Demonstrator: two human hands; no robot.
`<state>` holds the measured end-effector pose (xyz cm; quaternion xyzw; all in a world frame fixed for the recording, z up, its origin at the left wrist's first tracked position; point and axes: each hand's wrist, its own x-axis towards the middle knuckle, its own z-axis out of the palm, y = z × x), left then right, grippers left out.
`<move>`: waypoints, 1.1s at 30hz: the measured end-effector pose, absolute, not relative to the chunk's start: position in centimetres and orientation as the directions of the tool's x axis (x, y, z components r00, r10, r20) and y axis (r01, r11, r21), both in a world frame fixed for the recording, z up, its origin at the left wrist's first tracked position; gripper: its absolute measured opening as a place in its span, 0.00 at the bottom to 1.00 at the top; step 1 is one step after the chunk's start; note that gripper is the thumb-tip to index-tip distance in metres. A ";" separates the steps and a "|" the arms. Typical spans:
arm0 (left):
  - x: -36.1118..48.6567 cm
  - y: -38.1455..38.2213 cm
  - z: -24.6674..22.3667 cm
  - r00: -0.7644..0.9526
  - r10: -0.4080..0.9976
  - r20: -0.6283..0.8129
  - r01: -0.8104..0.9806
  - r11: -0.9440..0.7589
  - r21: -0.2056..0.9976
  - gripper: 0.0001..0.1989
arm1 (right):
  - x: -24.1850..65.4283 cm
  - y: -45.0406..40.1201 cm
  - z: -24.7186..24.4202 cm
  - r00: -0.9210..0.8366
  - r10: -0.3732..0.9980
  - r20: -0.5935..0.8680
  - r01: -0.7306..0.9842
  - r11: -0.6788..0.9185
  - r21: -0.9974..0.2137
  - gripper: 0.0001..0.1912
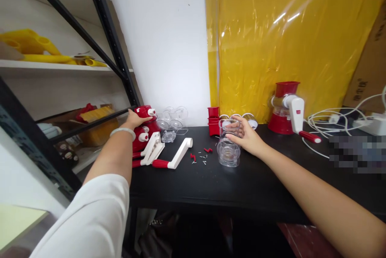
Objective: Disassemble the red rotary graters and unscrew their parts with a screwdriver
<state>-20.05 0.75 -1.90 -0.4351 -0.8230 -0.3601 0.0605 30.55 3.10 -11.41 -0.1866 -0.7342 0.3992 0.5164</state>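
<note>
clear housing [228, 154] (upright) is in right hand [246, 136].

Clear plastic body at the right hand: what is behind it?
Behind the clear body, white-rimmed drums show partly; the right hand covers some of them, so those parts cannot be seen.

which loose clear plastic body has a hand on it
The frontmost clear body, held by the right hand; the other clear bodies, by the white wall, are untouched.

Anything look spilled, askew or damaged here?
Small metal pieces lie scattered loose beside the red parts, in no container; white cables tangle toward the table's right, where a pixelated patch hides detail.
</note>
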 end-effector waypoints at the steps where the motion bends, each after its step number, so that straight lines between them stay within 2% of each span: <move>1: -19.6 0.4 -1.6 -0.638 0.656 0.403 0.744 0.391 0.541 0.69 | 30.6 3.1 -11.4 -0.394 0.686 0.611 -0.137 0.614 -0.778 0.40; 3: -18.0 -0.5 -0.7 -0.615 0.635 0.468 0.775 0.377 0.507 0.65 | 30.6 3.1 -11.4 -0.386 0.689 0.613 -0.137 0.615 -0.777 0.41; 7: -11.2 -4.1 1.3 -0.305 0.543 0.782 0.950 0.111 0.293 0.52 | 30.4 3.1 -11.1 -0.394 0.693 0.603 -0.150 0.599 -0.787 0.43; 9: -6.0 -6.3 1.7 -0.186 0.612 0.769 0.964 -0.037 0.263 0.47 | 30.4 3.2 -11.0 -0.396 0.692 0.604 -0.162 0.595 -0.787 0.43; 10: -3.1 -7.3 1.6 -0.134 0.687 0.715 0.950 -0.115 0.289 0.45 | 30.3 3.2 -11.0 -0.395 0.692 0.604 -0.165 0.593 -0.788 0.42; 12: 2.8 -8.9 0.5 -0.033 0.824 0.565 0.866 -0.258 0.428 0.42 | 30.2 3.1 -11.1 -0.381 0.698 0.607 -0.161 0.596 -0.787 0.43; 16: 12.3 -9.1 -4.6 0.106 0.898 0.427 0.424 -0.429 0.798 0.46 | 30.3 3.0 -11.1 -0.361 0.682 0.636 -0.121 0.642 -0.757 0.43; 19: 15.5 -7.2 -8.6 0.016 0.913 0.408 0.075 -0.408 0.910 0.52 | 30.7 3.0 -10.8 -0.360 0.675 0.644 -0.059 0.673 -0.738 0.35; 21: 15.8 -5.8 -10.0 -0.005 0.923 0.385 -0.059 -0.385 0.921 0.54 | 31.0 2.9 -10.5 -0.377 0.683 0.626 -0.015 0.671 -0.741 0.30; 24: 14.5 -4.2 -10.1 -0.043 0.935 0.352 -0.038 -0.354 0.935 0.57 | 31.3 3.2 -10.1 -0.430 0.672 0.603 0.004 0.669 -0.743 0.29; 27: 12.6 -3.1 -8.6 -0.187 0.954 0.234 -0.062 -0.249 0.966 0.53 | 31.8 3.7 -9.7 -0.360 0.692 0.626 0.082 0.691 -0.718 0.31; 30: 10.9 -2.4 -6.8 -0.156 0.984 0.081 -0.266 -0.121 0.956 0.37 | 33.0 4.1 -9.1 -0.314 0.769 0.556 0.440 0.637 -0.633 0.24; 33: 9.6 -1.9 -6.0 -0.048 0.994 0.095 -0.507 -0.106 0.855 0.27 | 34.5 3.8 -8.7 -0.406 0.867 0.289 0.798 0.491 -0.351 0.26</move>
